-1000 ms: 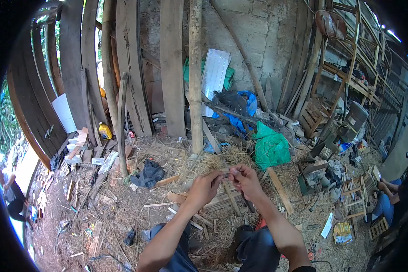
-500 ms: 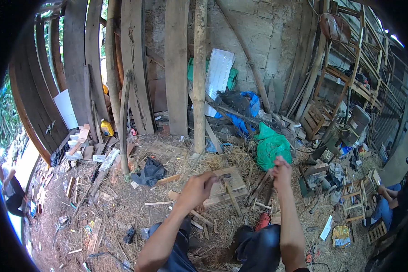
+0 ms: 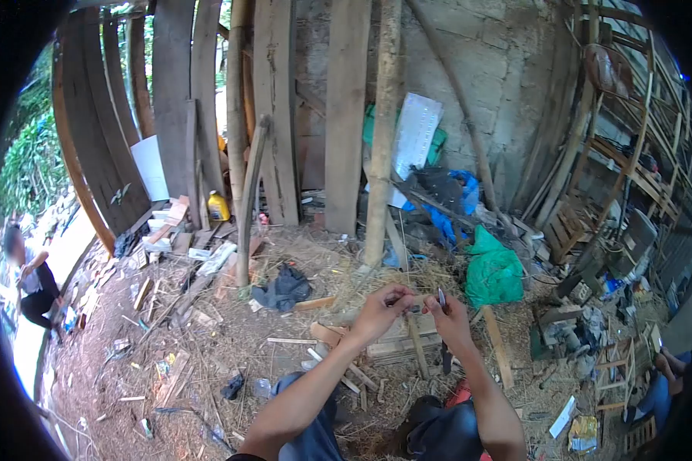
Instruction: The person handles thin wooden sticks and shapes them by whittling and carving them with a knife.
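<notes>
My left hand is closed in a pinch near the middle of the view. Its fingertips meet a small light-coloured piece, too small to name. Close beside it, my right hand is closed around a slim dark pointed tool, whose tip points up above the fingers. A dark strip hangs below that hand; whether it belongs to the same tool I cannot tell. Under the hands, a wooden handle leans on a wooden block. My hands hide its upper end.
A green sack and a black plastic bag lie beyond my hands. A wooden post stands ahead. Wood scraps and straw litter the dirt floor. One person is at far left, another at far right.
My hands were apart and have come together at the middle. The view has turned left, so the surroundings sit further right. A pointed tip now shows above my right hand.
</notes>
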{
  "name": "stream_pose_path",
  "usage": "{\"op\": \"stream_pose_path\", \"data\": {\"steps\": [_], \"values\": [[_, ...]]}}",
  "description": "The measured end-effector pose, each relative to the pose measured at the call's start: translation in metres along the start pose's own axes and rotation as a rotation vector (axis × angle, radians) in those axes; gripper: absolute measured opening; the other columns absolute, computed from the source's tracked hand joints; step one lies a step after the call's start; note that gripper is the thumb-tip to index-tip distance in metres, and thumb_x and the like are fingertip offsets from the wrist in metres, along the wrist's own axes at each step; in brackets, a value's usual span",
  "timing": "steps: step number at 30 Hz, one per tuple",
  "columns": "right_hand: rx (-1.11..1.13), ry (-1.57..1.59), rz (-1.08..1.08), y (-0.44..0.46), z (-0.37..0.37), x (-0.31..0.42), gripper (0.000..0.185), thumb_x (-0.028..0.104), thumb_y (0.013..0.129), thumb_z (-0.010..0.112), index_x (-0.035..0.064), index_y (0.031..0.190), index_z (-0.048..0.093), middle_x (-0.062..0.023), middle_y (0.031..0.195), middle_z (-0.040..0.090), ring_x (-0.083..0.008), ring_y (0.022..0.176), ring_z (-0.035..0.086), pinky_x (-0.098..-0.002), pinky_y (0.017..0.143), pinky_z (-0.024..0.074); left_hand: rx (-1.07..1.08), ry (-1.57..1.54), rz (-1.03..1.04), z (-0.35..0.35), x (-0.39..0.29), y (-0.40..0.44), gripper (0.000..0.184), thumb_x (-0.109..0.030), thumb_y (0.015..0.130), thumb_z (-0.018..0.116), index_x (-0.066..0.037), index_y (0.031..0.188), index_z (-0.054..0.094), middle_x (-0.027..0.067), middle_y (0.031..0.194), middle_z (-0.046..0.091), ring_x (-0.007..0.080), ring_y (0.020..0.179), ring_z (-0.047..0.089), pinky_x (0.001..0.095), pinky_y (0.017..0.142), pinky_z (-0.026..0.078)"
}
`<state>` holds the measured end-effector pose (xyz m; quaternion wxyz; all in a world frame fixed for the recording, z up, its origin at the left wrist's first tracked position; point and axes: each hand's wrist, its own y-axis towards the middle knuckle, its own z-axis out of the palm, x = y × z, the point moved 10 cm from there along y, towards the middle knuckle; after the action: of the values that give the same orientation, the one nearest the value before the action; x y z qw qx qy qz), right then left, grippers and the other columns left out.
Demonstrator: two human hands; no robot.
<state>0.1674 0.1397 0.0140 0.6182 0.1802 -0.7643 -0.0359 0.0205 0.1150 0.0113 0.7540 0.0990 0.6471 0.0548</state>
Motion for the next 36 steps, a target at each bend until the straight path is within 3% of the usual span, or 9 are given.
{"op": "stream_pose_path", "data": {"steps": [3, 5, 13, 16, 20, 27, 29, 32, 36], "values": [[0.072, 0.038, -0.06, 0.0, 0.012, -0.008, 0.015, 0.02, 0.086, 0.063, 0.0049, 0.088, 0.062, 0.0042, 0.07, 0.052, -0.0056, 0.063, 0.04, -0.0229, 0.057, 0.0341, -0.05, 0.018, 0.011, -0.008, 0.009, 0.007, 0.014, -0.012, 0.089, 0.06, -0.003, 0.1, 0.059, 0.0011, 0.081, 0.062, 0.0069, 0.076, 0.056, 0.0224, 0.068, 0.042], [0.119, -0.185, -0.144, 0.0, 0.021, -0.006, 0.013, 0.017, 0.085, 0.063, 0.0044, 0.089, 0.063, 0.0029, 0.069, 0.053, -0.006, 0.062, 0.041, -0.0232, 0.056, 0.0346, -0.052, -0.008, -0.031, -0.009, 0.011, 0.009, 0.014, -0.012, 0.088, 0.06, -0.002, 0.099, 0.059, 0.0011, 0.081, 0.062, 0.0069, 0.076, 0.056, 0.0226, 0.069, 0.042], [0.242, -0.204, -0.004, -0.008, 0.032, -0.002, 0.017, 0.018, 0.086, 0.063, 0.0014, 0.091, 0.062, 0.0, 0.066, 0.052, -0.0081, 0.059, 0.043, -0.0266, 0.056, 0.0381, -0.088, 0.023, 0.004, -0.025, 0.014, 0.015, 0.011, -0.01, 0.088, 0.059, -0.002, 0.095, 0.06, 0.0029, 0.083, 0.063, 0.0088, 0.077, 0.057, 0.0237, 0.072, 0.043], [0.32, -0.226, -0.007, -0.01, 0.033, -0.013, 0.019, 0.018, 0.087, 0.061, 0.0011, 0.095, 0.061, -0.0013, 0.069, 0.054, -0.0085, 0.062, 0.045, -0.0271, 0.057, 0.039, -0.159, -0.08, 0.072, -0.043, 0.011, 0.019, 0.011, -0.012, 0.088, 0.059, -0.002, 0.094, 0.06, 0.0032, 0.08, 0.063, 0.0094, 0.077, 0.058, 0.0226, 0.069, 0.044], [0.42, -0.243, -0.004, -0.017, 0.026, -0.03, 0.021, 0.019, 0.089, 0.059, 0.0013, 0.099, 0.059, -0.0039, 0.072, 0.056, -0.0104, 0.065, 0.046, -0.0286, 0.059, 0.04, -0.315, -0.255, 0.114, -0.079, -0.003, 0.016, 0.013, -0.014, 0.092, 0.054, -0.002, 0.096, 0.057, 0.006, 0.085, 0.061, 0.015, 0.08, 0.061, 0.0277, 0.074, 0.048], [0.311, -0.321, 0.036, -0.015, -0.012, -0.027, 0.021, 0.019, 0.089, 0.059, 0.0005, 0.098, 0.059, -0.0071, 0.071, 0.055, -0.0133, 0.065, 0.046, -0.0319, 0.061, 0.0407, -0.428, -0.348, 0.136, -0.091, -0.005, 0.01, 0.015, -0.018, 0.093, 0.053, -0.004, 0.098, 0.053, 0.007, 0.086, 0.06, 0.0183, 0.079, 0.063, 0.0292, 0.07, 0.051], [0.263, -0.356, -0.054, -0.013, -0.019, -0.02, 0.021, 0.019, 0.088, 0.06, 0.0005, 0.098, 0.059, -0.0096, 0.073, 0.058, -0.0152, 0.065, 0.049, -0.0321, 0.063, 0.0421, -0.442, -0.387, 0.161, -0.095, -0.004, 0.012, 0.016, -0.019, 0.093, 0.053, -0.004, 0.097, 0.053, 0.0068, 0.085, 0.06, 0.0179, 0.077, 0.063, 0.0294, 0.069, 0.051], [0.234, -0.353, 0.0, -0.012, -0.025, -0.021, 0.02, 0.018, 0.087, 0.061, 0.0006, 0.097, 0.06, -0.0126, 0.077, 0.062, -0.0185, 0.069, 0.056, -0.0328, 0.066, 0.0444, -0.484, -0.372, 0.176, -0.101, -0.006, 0.01, 0.016, -0.02, 0.093, 0.053, -0.004, 0.096, 0.053, 0.0068, 0.085, 0.06, 0.0169, 0.074, 0.062, 0.0289, 0.068, 0.051], [0.413, -0.429, -0.025, -0.017, -0.001, -0.04, 0.019, 0.016, 0.086, 0.061, -0.0002, 0.095, 0.061, -0.015, 0.084, 0.064, -0.0221, 0.076, 0.062, -0.0339, 0.07, 0.0462, -0.489, -0.275, 0.222, -0.095, -0.018, 0.008, 0.013, -0.013, 0.09, 0.056, -0.004, 0.099, 0.051, 0.006, 0.083, 0.06, 0.0146, 0.072, 0.06, 0.0268, 0.066, 0.05]]}}
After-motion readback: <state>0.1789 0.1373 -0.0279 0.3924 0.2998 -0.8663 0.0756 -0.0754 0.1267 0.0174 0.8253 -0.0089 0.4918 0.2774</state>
